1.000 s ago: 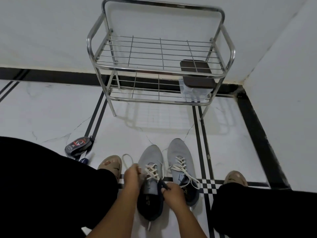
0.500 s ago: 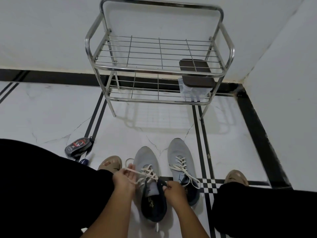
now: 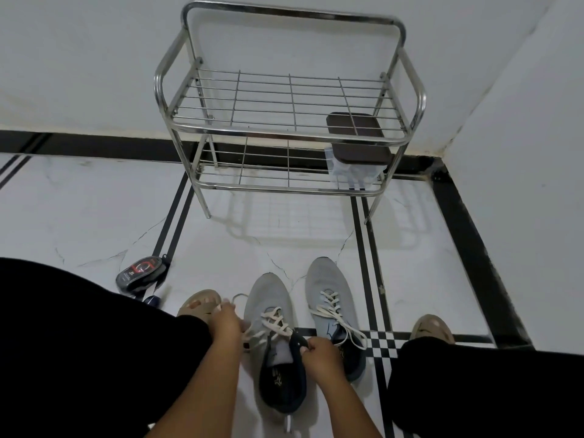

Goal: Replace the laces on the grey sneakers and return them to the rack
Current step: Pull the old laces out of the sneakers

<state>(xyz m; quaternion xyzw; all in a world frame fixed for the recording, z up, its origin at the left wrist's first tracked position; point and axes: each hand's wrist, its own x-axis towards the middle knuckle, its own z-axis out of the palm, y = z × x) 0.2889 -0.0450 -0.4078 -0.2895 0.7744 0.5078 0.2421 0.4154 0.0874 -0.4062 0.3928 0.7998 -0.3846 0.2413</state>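
Two grey sneakers stand side by side on the white floor between my knees. The left sneaker (image 3: pixel 268 298) has a cream lace (image 3: pixel 273 322) partly threaded. My left hand (image 3: pixel 227 320) pinches the lace end and holds it out to the left of the shoe. My right hand (image 3: pixel 319 352) grips the dark collar at the right side of that shoe's opening. The right sneaker (image 3: pixel 327 279) is laced, its loose lace ends (image 3: pixel 350 333) trailing to the right. The steel wire rack (image 3: pixel 284 131) stands against the wall ahead.
A clear container with a dark brown lid (image 3: pixel 357 137) sits on the rack's lower shelf at the right. A black shoe-polish sponge (image 3: pixel 140 273) lies on the floor at the left. My feet in tan sandals (image 3: pixel 200 303) flank the shoes. Walls meet in a corner at the right.
My left hand has drawn the lace leftward, away from the left sneaker's eyelets. My right hand has stayed on the shoe's collar. The view has shifted slightly.
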